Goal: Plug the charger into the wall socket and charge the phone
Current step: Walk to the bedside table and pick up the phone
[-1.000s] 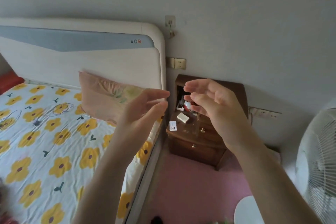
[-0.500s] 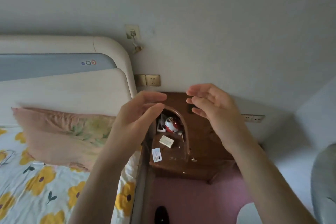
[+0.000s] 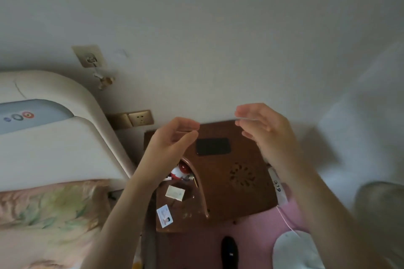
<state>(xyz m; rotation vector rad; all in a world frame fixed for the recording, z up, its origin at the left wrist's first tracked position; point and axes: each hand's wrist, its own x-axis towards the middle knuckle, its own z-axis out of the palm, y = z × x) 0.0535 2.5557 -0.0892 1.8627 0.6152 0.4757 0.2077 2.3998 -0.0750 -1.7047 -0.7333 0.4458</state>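
Both hands, L & R, hover spread, holding nothing, above wooden tabletop. Black phone lies flat between them; wall socket at 10 o'clock.

Two hands, one phone, one socket

Black phone flat on nightstand – gold socket nearby

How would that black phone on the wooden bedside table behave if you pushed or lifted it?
The phone lies flat on the bedside table, so it would probably slide, not roll or tip. It looks thin and stiff, so it should lift in one piece. Its smooth dark face may be slippery.
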